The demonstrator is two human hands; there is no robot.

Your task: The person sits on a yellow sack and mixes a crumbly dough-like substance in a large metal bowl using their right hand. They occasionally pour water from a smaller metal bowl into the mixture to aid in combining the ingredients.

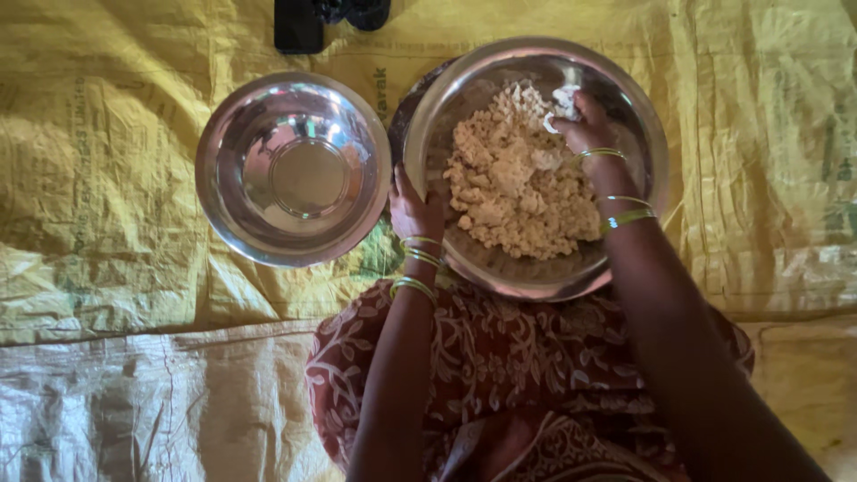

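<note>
Head view: crumbly dough point(518, 178), round steel bowl point(643, 134)

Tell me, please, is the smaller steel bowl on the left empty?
Empty: the smaller steel bowl shows only bare, shiny metal inside.

Both forearms reach forward from the bottom of the view, bare, with thin green and gold bangles at each wrist. Left hand point(412, 207) is raised, fingers curled in a grip, back of hand toward the camera. Right hand point(585, 134) extends farther, wrist bent, fingers bunched and coated with pale clumps.
</note>
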